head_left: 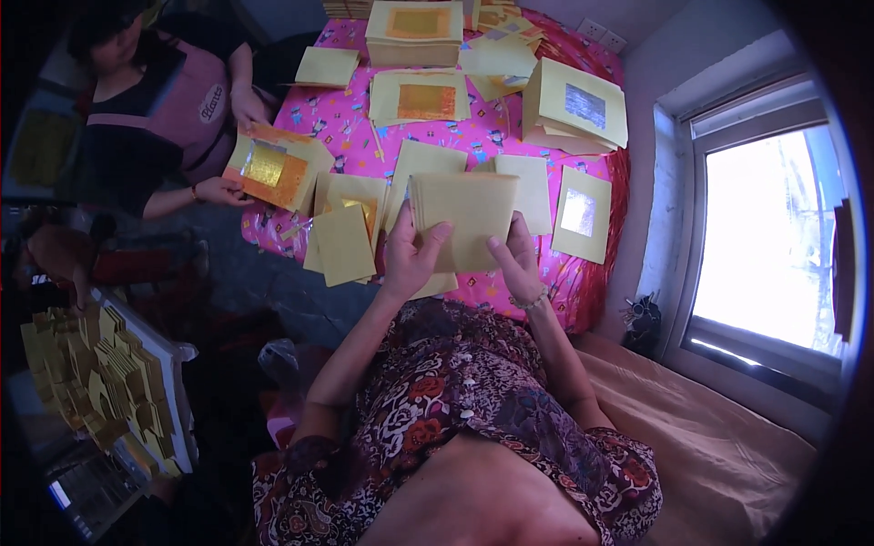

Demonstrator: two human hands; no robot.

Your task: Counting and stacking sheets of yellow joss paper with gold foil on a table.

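Left hand [412, 258] and right hand [520, 262] pinch a paper stack [467, 208] between them, seemingly squaring it; next move needs even side pressure.

Held sheets [469, 214]: paper, matt, smooth-looking
Silver patch [580, 212]: foil-like, glossy, metallic
Gold patch [265, 166]: foil-like, shiny, metallic
Table cover [428, 135]: smooth-looking (plastic or cloth, cannot tell)
Brown cover [696, 423]: cloth, matt, wrinkled
Clear bag [280, 358]: thin plastic, glossy

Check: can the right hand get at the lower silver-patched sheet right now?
Likely yes, if it lets go first: the right hand holds the yellow paper stack, but the lower silver-patched sheet lies just to its right, uncovered.
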